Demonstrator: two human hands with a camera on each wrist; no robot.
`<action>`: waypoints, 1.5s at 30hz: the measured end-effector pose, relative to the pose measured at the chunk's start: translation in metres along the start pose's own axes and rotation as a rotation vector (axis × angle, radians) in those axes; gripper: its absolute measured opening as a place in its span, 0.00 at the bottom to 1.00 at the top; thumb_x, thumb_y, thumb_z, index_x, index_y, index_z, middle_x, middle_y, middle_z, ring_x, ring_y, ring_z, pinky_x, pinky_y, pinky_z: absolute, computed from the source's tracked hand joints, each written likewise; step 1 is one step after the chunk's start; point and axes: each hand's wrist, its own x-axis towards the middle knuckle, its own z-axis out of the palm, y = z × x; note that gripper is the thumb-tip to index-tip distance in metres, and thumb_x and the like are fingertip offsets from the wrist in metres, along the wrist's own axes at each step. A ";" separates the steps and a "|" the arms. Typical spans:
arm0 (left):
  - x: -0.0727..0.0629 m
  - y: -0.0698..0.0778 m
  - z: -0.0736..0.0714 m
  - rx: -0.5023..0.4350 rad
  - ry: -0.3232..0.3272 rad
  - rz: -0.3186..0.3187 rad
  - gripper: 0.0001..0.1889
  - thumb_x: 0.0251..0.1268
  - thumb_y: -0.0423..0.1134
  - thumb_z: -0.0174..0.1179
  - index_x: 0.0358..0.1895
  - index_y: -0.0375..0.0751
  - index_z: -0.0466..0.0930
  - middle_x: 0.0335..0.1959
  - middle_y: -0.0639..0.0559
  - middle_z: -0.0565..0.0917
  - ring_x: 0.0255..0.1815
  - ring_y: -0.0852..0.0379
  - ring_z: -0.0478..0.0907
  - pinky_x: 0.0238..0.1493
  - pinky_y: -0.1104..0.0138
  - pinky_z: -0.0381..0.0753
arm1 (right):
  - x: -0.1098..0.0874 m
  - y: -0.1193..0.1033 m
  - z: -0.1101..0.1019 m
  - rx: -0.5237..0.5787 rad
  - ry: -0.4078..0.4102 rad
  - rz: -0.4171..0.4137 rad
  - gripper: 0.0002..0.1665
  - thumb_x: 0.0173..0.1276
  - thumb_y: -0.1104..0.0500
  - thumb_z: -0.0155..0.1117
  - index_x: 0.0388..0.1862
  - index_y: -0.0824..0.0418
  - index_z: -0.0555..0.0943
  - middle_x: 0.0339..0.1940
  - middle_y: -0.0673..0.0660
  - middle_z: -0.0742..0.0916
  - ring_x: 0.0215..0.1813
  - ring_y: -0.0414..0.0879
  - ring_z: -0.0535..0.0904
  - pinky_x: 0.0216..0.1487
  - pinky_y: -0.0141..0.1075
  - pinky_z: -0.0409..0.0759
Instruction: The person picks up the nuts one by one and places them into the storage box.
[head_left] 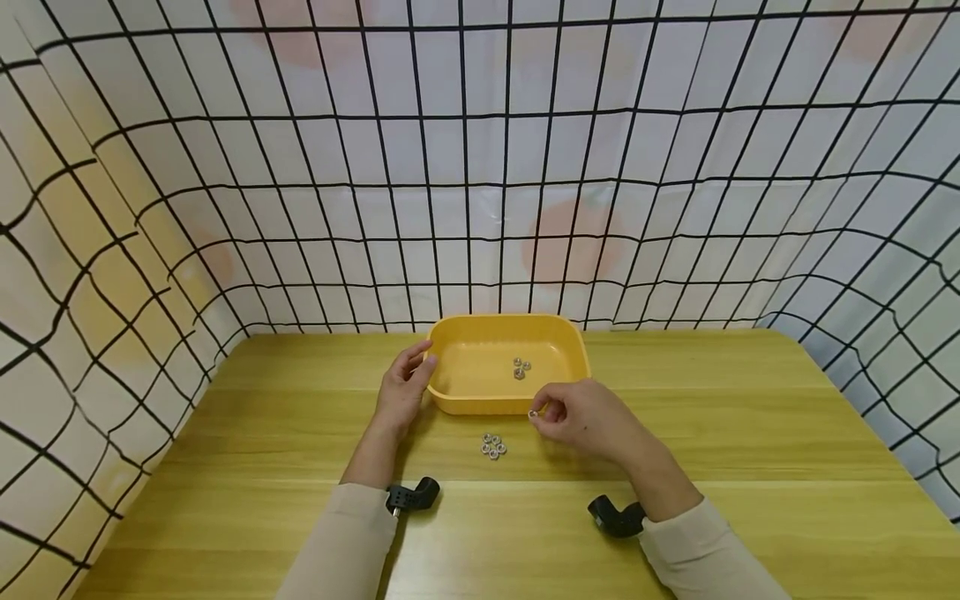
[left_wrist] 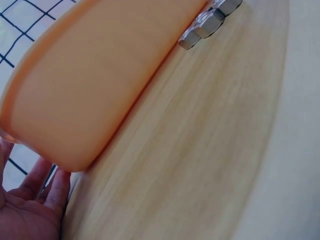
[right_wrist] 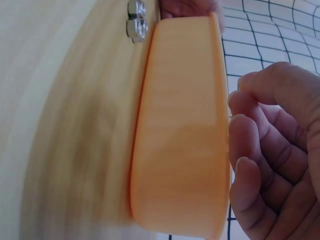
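Three metal nuts (head_left: 519, 373) lie inside a yellow plastic tray (head_left: 480, 406), toward its right half. In front of the tray, several more nuts (head_left: 493, 454) sit in a small cluster on the wooden table. My right hand (head_left: 588, 417) pinches a single nut (head_left: 533, 414) between thumb and fingertips, by the tray's front right edge. The right wrist view shows those fingers (right_wrist: 247, 132) curled, with the held nut mostly hidden. At the tray's left end my left hand (head_left: 401, 392) rests its fingers (left_wrist: 59, 187) against the outer wall, fairly straight.
A black grid net (head_left: 465, 183) over a pale patterned sheet stands behind the tray and along both sides. The wooden table (head_left: 285, 433) extends left, right and in front of the tray. Black wrist mounts (head_left: 618, 517) stick out from both sleeves.
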 end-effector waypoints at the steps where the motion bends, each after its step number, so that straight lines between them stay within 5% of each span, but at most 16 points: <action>1: 0.000 0.000 0.000 0.003 0.000 0.000 0.22 0.76 0.47 0.59 0.70 0.49 0.76 0.73 0.38 0.72 0.78 0.43 0.64 0.74 0.48 0.68 | 0.000 0.000 -0.001 0.001 0.005 0.002 0.03 0.66 0.55 0.73 0.35 0.50 0.85 0.25 0.42 0.82 0.28 0.37 0.75 0.34 0.30 0.76; 12: 0.000 -0.002 0.000 -0.010 -0.009 -0.004 0.23 0.76 0.48 0.59 0.70 0.49 0.75 0.74 0.39 0.71 0.79 0.44 0.63 0.74 0.47 0.68 | 0.014 0.003 -0.016 0.024 0.034 0.027 0.04 0.66 0.53 0.72 0.37 0.51 0.85 0.26 0.44 0.84 0.28 0.40 0.76 0.33 0.33 0.76; 24: 0.000 -0.001 -0.001 -0.007 -0.014 -0.023 0.23 0.76 0.48 0.59 0.70 0.49 0.75 0.73 0.38 0.71 0.78 0.43 0.63 0.74 0.47 0.68 | 0.051 0.016 -0.027 0.045 0.015 0.044 0.07 0.68 0.52 0.70 0.40 0.54 0.86 0.29 0.50 0.85 0.27 0.43 0.76 0.30 0.35 0.75; 31: -0.001 0.000 0.000 -0.012 -0.014 -0.021 0.23 0.76 0.48 0.59 0.70 0.49 0.75 0.73 0.38 0.71 0.78 0.42 0.64 0.74 0.48 0.69 | 0.075 0.019 -0.026 -0.026 0.005 0.021 0.09 0.70 0.51 0.68 0.42 0.54 0.87 0.31 0.50 0.88 0.28 0.42 0.78 0.32 0.35 0.76; 45: -0.001 -0.001 0.001 -0.004 -0.003 -0.016 0.22 0.76 0.47 0.59 0.70 0.49 0.76 0.71 0.37 0.73 0.76 0.42 0.67 0.72 0.48 0.71 | 0.100 0.017 -0.010 0.071 -0.042 0.055 0.08 0.71 0.52 0.68 0.40 0.55 0.86 0.34 0.51 0.87 0.33 0.44 0.78 0.36 0.36 0.78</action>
